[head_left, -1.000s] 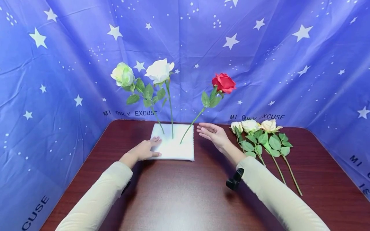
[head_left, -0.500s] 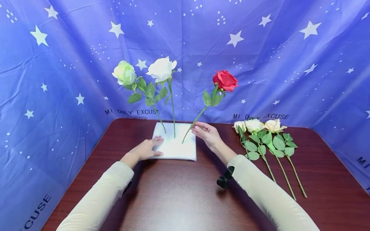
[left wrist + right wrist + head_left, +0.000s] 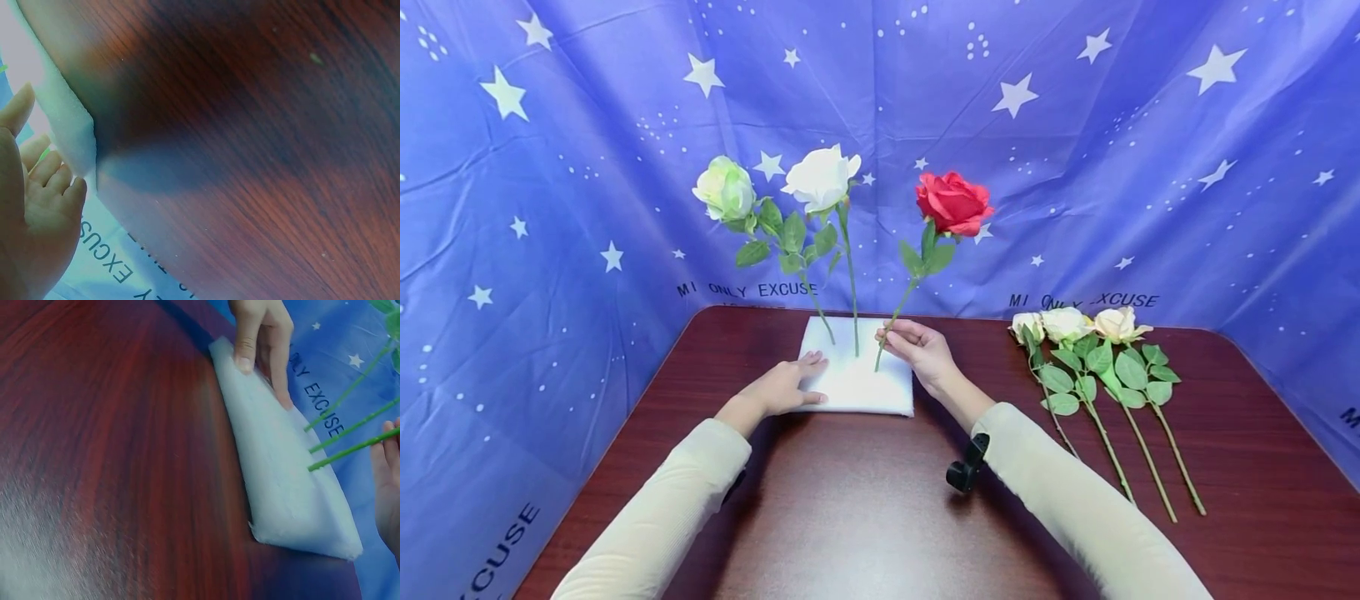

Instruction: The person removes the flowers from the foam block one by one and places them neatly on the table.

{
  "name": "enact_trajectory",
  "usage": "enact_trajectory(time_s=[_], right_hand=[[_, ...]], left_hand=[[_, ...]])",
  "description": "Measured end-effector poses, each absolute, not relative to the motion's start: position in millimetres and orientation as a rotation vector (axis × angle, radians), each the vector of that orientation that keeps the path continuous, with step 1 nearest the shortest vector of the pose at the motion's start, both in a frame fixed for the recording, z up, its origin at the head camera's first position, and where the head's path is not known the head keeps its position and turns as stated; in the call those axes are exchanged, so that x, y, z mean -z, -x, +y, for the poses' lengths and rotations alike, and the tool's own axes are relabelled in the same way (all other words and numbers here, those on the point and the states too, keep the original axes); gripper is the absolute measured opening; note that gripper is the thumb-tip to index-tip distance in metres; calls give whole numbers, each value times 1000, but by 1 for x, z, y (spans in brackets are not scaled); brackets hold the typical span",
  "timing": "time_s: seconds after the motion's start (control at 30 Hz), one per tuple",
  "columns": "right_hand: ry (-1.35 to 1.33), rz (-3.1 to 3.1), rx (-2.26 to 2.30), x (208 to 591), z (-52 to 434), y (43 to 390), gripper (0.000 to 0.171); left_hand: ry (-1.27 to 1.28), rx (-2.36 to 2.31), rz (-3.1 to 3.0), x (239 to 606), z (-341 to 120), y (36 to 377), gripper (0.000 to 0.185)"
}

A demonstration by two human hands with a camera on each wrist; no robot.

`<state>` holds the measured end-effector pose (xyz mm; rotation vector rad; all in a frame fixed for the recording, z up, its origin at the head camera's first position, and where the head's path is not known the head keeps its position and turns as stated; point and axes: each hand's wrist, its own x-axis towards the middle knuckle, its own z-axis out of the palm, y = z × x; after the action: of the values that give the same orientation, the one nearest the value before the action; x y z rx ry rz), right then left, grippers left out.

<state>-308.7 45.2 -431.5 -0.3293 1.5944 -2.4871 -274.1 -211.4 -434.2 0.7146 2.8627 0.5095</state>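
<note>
Fingers of the right hand (image 3: 921, 350) are pinched round the stem of the red rose (image 3: 952, 202), which is stuck in the white foam block (image 3: 857, 387). The block is pressed flat by the open left hand (image 3: 782, 385). Straightening is judged underway; a gentle, steady push seems needed.

You have three cream roses (image 3: 1067, 327) lying side by side on the dark wooden table (image 3: 865, 517), blooms toward the backdrop, stems toward you. A blue star-printed cloth (image 3: 550, 208) hangs behind and around; its lettering seems to read "MI ONLY EXCUSE".
</note>
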Motion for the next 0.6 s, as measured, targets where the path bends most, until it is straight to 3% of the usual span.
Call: enact_trajectory(time_s=[0.6], right_hand=[[319, 1800, 2408, 433, 38, 307, 37]], left_hand=[[-701, -517, 2857, 434, -213, 274, 69]])
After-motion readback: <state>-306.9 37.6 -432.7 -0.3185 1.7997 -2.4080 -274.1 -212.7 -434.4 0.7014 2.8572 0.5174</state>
